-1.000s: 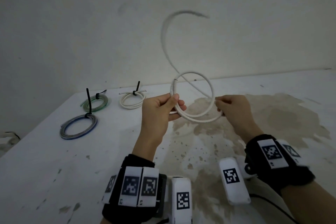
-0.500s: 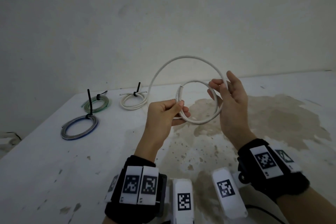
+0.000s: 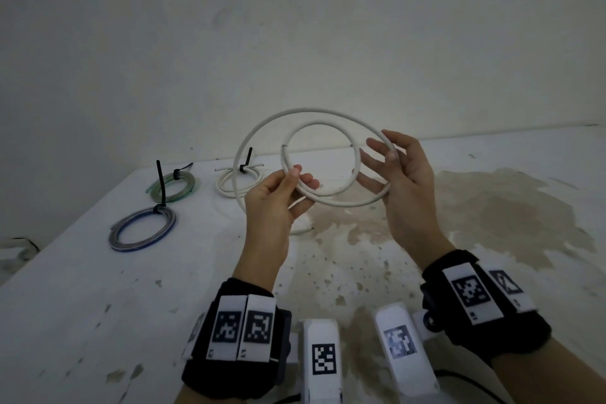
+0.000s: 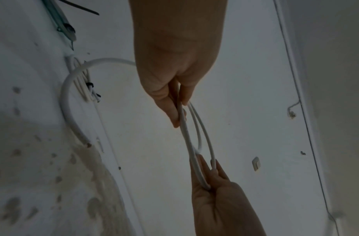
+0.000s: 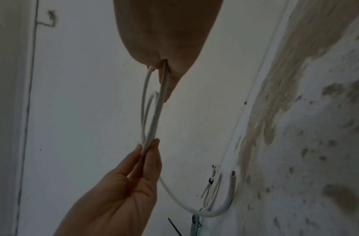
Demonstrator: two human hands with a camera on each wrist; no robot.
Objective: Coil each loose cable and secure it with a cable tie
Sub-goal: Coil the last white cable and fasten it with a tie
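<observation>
- The left hand (image 3: pixel 273 203) is raised above the worktop (image 3: pixel 82 289) and pinches the white cable (image 3: pixel 314 111) between thumb and forefinger where its turns cross.
- In the left wrist view that same hand (image 4: pixel 174 67) has the strands running out from between its fingertips towards the other hand.
- The right hand (image 3: pixel 401 180) faces it on the far side of the coil; its fingers are fairly straight and spread, and the thumb pins the outer turn against them.
- In the right wrist view the cable (image 5: pixel 152 115) passes between the thumb and the fingers of the right hand (image 5: pixel 168 36), so this hand holds the cable too.
- The white cable hangs in the air between both hands, clear of the worktop, in about two turns: a small inner ring and a wider outer loop.
- One cut end of it curves down on the left and sits close to the worktop surface; whether it touches I cannot tell.
- Three finished coils lie on the left part of the worktop, each closed with a black cable tie: a blue-grey coil (image 3: pixel 142 228) nearest, a green coil (image 3: pixel 172 187) behind it, and a white coil (image 3: pixel 237 182) to the right of that.
- The tie on the blue-grey coil (image 3: pixel 160 185) stands upright.
- The worktop is white with brown stains (image 3: pixel 492 207) under and right of the hands.
</observation>
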